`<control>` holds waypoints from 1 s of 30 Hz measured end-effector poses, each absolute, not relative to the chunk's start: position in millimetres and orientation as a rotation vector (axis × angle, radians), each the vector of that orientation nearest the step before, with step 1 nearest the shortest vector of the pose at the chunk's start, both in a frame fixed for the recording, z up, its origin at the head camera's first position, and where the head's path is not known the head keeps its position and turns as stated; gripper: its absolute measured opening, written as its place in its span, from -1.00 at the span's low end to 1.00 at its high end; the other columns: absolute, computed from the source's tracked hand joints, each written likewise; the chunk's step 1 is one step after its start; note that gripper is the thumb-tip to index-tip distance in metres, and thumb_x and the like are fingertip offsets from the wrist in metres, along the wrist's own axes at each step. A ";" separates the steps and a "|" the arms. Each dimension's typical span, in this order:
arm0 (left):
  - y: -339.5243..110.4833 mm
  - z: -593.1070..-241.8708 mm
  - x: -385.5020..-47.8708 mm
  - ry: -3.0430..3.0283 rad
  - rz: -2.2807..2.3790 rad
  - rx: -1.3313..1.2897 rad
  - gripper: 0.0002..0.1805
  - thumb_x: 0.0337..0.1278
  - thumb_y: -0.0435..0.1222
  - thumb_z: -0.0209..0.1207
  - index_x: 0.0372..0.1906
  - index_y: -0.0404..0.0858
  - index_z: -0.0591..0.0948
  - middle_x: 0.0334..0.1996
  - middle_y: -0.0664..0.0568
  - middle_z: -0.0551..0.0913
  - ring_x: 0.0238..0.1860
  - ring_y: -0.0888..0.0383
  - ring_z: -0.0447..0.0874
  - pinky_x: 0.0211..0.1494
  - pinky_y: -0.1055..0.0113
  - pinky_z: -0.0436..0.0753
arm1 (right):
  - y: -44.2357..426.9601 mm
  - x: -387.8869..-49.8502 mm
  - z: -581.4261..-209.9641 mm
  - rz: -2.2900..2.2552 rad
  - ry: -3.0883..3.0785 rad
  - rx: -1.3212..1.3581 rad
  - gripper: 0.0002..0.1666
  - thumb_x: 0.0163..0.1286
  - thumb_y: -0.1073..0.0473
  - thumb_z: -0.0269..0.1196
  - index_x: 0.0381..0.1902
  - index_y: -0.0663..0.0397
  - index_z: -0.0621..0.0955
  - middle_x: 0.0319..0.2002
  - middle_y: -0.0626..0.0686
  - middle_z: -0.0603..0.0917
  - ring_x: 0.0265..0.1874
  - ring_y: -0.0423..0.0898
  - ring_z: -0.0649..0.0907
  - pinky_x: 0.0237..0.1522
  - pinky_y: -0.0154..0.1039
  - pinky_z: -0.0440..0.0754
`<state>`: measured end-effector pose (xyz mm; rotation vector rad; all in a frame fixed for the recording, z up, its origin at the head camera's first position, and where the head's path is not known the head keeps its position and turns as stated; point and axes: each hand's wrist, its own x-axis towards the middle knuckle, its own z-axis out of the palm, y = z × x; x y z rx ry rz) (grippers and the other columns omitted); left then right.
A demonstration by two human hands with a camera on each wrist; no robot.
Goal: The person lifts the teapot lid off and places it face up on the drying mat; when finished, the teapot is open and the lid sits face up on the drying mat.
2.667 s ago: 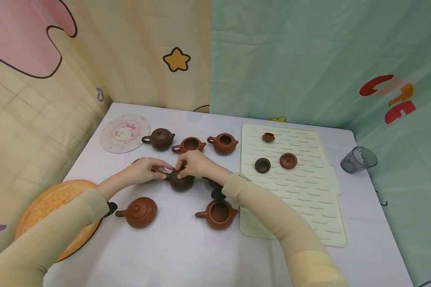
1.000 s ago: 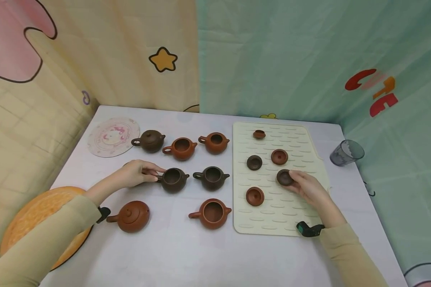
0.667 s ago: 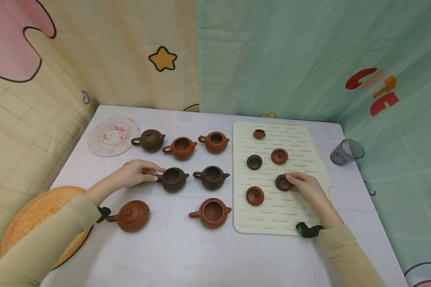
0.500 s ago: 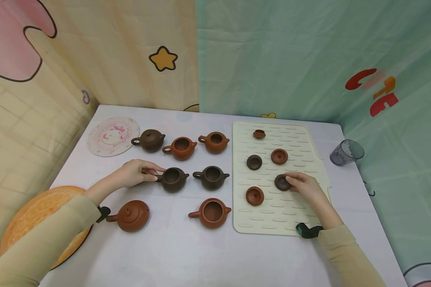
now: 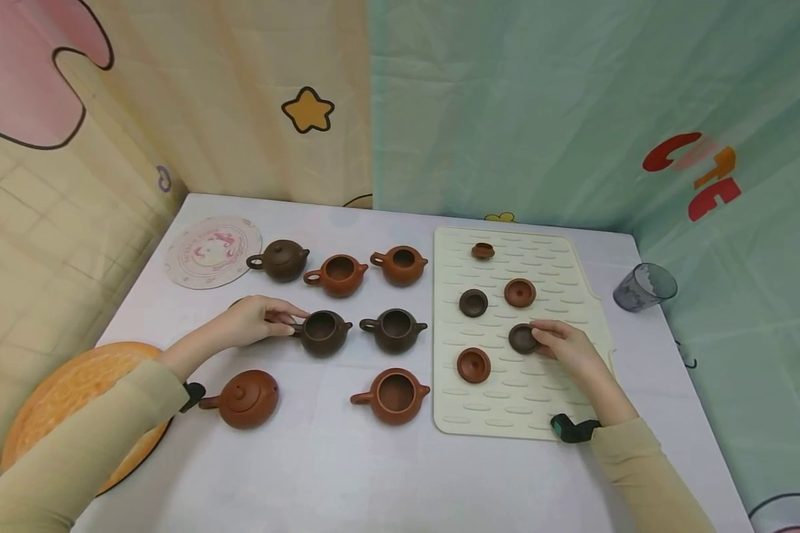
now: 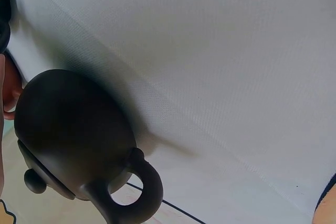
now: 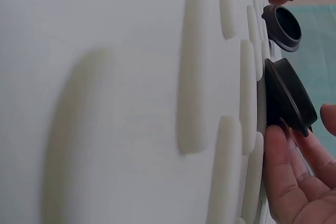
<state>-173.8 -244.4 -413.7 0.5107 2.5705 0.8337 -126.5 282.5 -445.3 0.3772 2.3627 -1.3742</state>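
My left hand point(image 5: 250, 322) pinches the handle of a dark brown teapot point(image 5: 323, 333), whose round opening is uncovered. Over the cream mat, my right hand point(image 5: 567, 346) holds a dark lid point(image 5: 523, 338) by its near right edge. In the right wrist view that lid point(image 6: 34, 181) is not confusable with another: the lidded dark teapot point(image 6: 73, 129) fills the lower left of the left wrist view. Fingers point(image 7: 278, 156) sit under the raised edge of the held lid point(image 7: 289, 93), which tilts against the mat.
Several red-brown and dark teapots, including a lidless one point(image 5: 395, 331), stand left of the textured mat point(image 5: 453, 414). Other lids, such as a red-brown one point(image 5: 473, 366), lie on it. A glass point(image 5: 643, 287) is at far right; a round orange mat point(image 5: 80, 392) is at left.
The right hand has moved from the dark teapot's top to the mat with its lid, and lowered it slightly. The left hand stays at the handle. The head view has shifted a little.
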 end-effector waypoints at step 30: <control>-308.4 -390.2 -66.1 2.632 1.013 0.281 -0.57 0.19 -0.27 0.31 0.17 -0.27 0.62 0.02 -0.13 0.72 -0.10 0.14 0.77 -0.14 0.42 0.68 | 77.0 -119.3 -375.2 -1.473 2.355 -0.530 -0.63 0.44 0.13 0.22 0.16 0.08 0.61 0.13 0.09 0.66 0.07 0.00 0.64 0.10 -0.14 0.61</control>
